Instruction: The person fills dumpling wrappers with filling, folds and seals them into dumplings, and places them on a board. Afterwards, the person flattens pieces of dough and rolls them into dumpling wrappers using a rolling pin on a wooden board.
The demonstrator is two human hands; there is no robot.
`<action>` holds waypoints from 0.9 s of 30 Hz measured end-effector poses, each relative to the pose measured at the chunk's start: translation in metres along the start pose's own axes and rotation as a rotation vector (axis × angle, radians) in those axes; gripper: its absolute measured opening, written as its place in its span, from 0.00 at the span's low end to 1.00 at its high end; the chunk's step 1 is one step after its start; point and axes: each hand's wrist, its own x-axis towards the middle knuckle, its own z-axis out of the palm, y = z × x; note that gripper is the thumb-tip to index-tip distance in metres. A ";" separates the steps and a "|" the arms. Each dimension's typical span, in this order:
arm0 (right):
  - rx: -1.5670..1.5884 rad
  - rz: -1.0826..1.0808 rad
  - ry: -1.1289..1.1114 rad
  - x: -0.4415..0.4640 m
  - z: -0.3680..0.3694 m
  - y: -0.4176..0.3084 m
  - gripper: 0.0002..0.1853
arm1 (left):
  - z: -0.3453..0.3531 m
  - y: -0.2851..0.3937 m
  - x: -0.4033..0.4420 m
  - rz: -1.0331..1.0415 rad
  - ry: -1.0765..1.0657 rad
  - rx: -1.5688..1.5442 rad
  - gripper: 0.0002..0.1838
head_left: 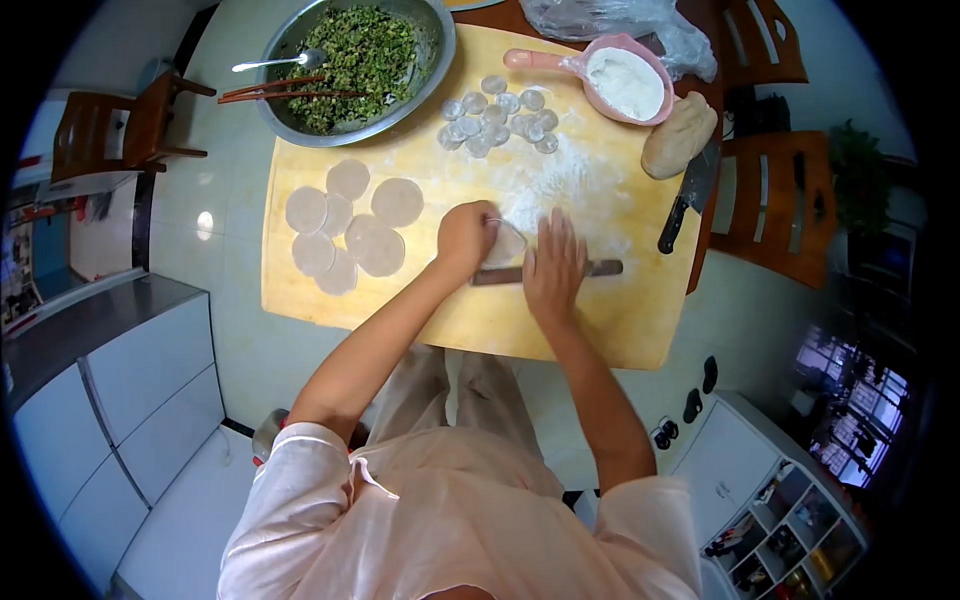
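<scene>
My left hand (467, 238) is closed, its fingers pinching the edge of a thin round dough wrapper (508, 243) on the yellow board (480, 325). Across the board lies a dark wooden rolling pin (605, 267), touching or very near the wrapper's lower edge. The palm of my right hand (556, 270) rests on the pin, with the fingers stretched out flat and slightly blurred. Several rolled wrappers (376, 246) overlap on the board's left side. Small flattened dough pieces (494, 116) are grouped farther back, dusted with flour (560, 180).
A metal bowl (440, 62) of chopped green filling, with a spoon (272, 65) and chopsticks (262, 91), stands back left. Back right are a pink scoop (540, 61) of flour, a dough lump (680, 138), a knife (690, 195) and a plastic bag (600, 18). Chairs (770, 200) flank the table.
</scene>
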 end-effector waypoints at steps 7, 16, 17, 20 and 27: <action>0.043 0.016 0.079 0.057 0.013 -0.006 0.32 | 0.006 0.011 -0.005 0.055 -0.112 0.244 0.09; 0.037 -0.048 0.005 -0.033 -0.011 -0.001 0.27 | 0.021 -0.050 -0.020 -0.369 -0.043 -0.595 0.02; 0.034 -0.046 0.002 -0.035 -0.010 0.000 0.27 | 0.022 -0.049 -0.027 -0.330 -0.036 -0.615 0.04; 0.063 -0.068 0.131 0.007 0.005 -0.002 0.26 | 0.000 0.004 -0.039 -0.156 -0.015 -0.071 0.11; 0.170 -0.099 -0.022 -0.029 -0.007 0.005 0.27 | 0.003 -0.017 -0.039 -0.025 -0.073 -0.043 0.13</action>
